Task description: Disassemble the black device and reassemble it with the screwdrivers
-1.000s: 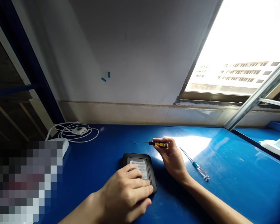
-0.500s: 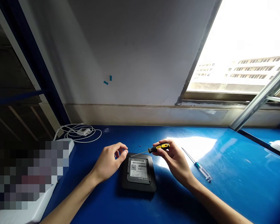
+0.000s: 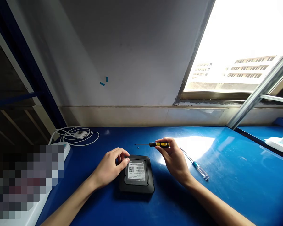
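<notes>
A black square device (image 3: 136,185) with a label of barcodes and a QR code lies on the blue table. My left hand (image 3: 112,166) is at its upper left corner, fingers curled with thumb and fingertips near the edge; whether anything is pinched there is too small to tell. My right hand (image 3: 173,157) grips a black and yellow screwdriver (image 3: 161,144), held level above the device's far side, its shaft pointing left. Near the shaft a tiny dark piece (image 3: 138,147) rests on the table. To the right lies a second screwdriver (image 3: 199,169) with a clear and teal handle.
A coiled white cable with an adapter (image 3: 80,134) lies at the back left. A white object (image 3: 66,150), partly pixelated, stands at the left edge. A metal bar (image 3: 247,105) slants up at the right, with another white object (image 3: 277,146) beyond.
The screwdriver in my right hand has lifted off the device's upper left area and now points level beyond its far edge. The whole view has shifted slightly.
</notes>
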`<state>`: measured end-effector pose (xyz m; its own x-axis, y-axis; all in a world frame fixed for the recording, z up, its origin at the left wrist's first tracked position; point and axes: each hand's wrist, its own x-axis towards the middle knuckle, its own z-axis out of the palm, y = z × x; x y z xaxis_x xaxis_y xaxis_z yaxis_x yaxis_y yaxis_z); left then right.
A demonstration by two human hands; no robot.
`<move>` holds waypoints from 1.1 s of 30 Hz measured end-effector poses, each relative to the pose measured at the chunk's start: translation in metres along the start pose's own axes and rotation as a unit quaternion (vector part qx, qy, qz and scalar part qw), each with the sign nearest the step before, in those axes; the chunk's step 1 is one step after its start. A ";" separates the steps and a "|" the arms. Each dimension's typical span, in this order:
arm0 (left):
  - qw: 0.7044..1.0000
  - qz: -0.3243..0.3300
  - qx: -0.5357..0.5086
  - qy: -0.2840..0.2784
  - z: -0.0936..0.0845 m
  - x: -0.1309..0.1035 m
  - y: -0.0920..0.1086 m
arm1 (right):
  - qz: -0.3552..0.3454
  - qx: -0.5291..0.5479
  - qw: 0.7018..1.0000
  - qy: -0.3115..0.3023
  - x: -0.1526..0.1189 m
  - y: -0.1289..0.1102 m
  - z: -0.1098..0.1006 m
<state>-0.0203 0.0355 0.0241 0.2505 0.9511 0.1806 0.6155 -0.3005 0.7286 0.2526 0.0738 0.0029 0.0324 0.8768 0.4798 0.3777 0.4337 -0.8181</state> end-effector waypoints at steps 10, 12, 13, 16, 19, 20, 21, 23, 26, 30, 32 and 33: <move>1.000 -0.001 -0.014 -0.002 -0.001 0.000 -0.001 | -0.004 -0.039 0.999 0.031 0.002 0.000 -0.004; 1.000 0.000 -0.014 -0.003 -0.001 0.000 -0.001 | -0.011 -0.041 0.998 0.041 0.003 0.000 -0.005; 1.000 0.001 -0.013 -0.004 -0.001 0.000 -0.001 | -0.013 -0.042 0.998 0.046 0.003 0.000 -0.006; 1.000 0.004 -0.012 -0.004 -0.001 0.000 -0.001 | -0.007 -0.053 0.997 0.051 0.004 0.002 -0.006; 1.000 0.006 -0.010 -0.004 -0.001 -0.001 -0.001 | 0.000 -0.064 0.997 0.035 0.004 0.003 -0.006; 1.000 0.006 -0.009 -0.004 -0.001 -0.001 -0.001 | 0.001 -0.064 0.998 0.029 0.003 0.003 -0.006; 1.000 0.006 -0.009 -0.004 -0.001 -0.001 -0.001 | 0.001 -0.061 0.998 0.026 0.003 0.003 -0.006; 1.000 0.006 -0.008 -0.004 0.000 -0.001 -0.001 | 0.000 -0.055 0.998 0.022 0.003 0.002 -0.006; 1.000 0.006 -0.008 -0.006 0.000 -0.001 -0.002 | -0.004 -0.058 0.998 0.022 0.002 -0.001 -0.007; 1.000 0.005 -0.005 -0.007 0.001 -0.001 -0.003 | -0.015 -0.060 0.998 0.028 0.000 -0.004 -0.007; 1.000 0.004 -0.004 -0.008 0.001 -0.002 -0.003 | -0.017 -0.056 0.998 0.028 0.000 -0.005 -0.007; 1.000 0.004 -0.003 -0.010 0.001 -0.002 -0.003 | -0.017 -0.055 0.998 0.027 -0.001 -0.006 -0.007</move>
<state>-0.0220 0.0345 0.0214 0.2696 0.9472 0.1736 0.6089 -0.3073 0.7313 0.2572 0.0693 0.0097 0.0662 0.8482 0.5255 0.4782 0.4352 -0.7628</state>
